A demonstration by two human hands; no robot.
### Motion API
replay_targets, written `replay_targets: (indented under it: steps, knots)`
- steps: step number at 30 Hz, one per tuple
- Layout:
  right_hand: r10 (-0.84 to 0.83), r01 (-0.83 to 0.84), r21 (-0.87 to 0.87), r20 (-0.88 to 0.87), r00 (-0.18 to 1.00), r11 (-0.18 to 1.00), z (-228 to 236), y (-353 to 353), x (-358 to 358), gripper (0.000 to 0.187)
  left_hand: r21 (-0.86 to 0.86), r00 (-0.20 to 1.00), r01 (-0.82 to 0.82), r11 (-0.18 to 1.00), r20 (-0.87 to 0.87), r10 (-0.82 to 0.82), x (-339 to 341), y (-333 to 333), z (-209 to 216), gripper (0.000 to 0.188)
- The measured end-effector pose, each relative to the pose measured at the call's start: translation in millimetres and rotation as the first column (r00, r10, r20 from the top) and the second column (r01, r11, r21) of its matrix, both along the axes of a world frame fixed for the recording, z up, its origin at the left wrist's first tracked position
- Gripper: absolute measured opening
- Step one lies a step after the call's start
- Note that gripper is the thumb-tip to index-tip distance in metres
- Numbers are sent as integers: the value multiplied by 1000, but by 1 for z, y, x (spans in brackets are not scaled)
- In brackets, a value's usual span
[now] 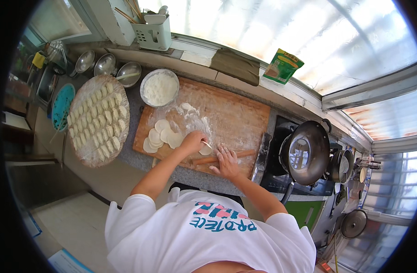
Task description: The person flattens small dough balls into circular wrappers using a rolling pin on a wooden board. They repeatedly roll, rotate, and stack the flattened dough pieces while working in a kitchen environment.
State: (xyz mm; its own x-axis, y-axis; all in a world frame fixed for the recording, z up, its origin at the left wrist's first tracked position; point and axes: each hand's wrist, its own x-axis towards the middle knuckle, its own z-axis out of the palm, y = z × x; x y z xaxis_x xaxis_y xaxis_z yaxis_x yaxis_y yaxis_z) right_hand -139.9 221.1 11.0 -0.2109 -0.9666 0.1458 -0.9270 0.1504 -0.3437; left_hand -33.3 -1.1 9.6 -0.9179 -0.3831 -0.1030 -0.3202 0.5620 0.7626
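On a flour-dusted wooden board [235, 107], my left hand [193, 142] pinches the edge of a round dough wrapper [205, 149]. Part of that wrapper is hidden by the fingers. My right hand [227, 161] lies over a wooden rolling pin [245, 153], palm down with fingers spread. The pin sits near the board's front edge, just right of the wrapper. Several rolled wrappers [163, 125] overlap left of my left hand. Loose flour [199, 122] is scattered beyond my hands, with a small pale lump of dough [186, 106] in it.
Several rows of dumplings lie on a round board [87, 157] at left. A bowl of flour [159, 88] stands at the board's back left corner. Metal bowls [105, 64] and a teal basin [62, 98] sit farther left. At right, a wok [306, 152] rests on the stove, beside a cleaver [262, 152].
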Motion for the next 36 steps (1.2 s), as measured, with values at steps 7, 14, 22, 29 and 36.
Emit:
replay_targets:
  steps: [7, 14, 22, 29, 36]
  knots:
    - [-162, 163, 9, -22, 986, 987, 9, -88, -42, 87, 71, 998, -14, 997, 67, 9, -9, 1, 13, 15]
    - [-50, 50, 11, -7, 999, 999, 9, -25, -6, 84, 48, 995, -73, 996, 73, 70, 1, 8, -8, 18]
    - [-108, 107, 52, 28, 994, 993, -3, 15, 22, 79, 275, 939, -330, 903, -2, 344, 38, -11, -4, 15]
    - [-143, 143, -3, 15, 990, 990, -6, 9, 26, 74, -282, 911, -395, 874, 5, 413, 82, -52, 22, 24]
    - [-174, 174, -23, 9, 985, 984, -3, 10, 28, 74, -303, 920, -391, 869, -91, 382, 14, -71, 10, 31]
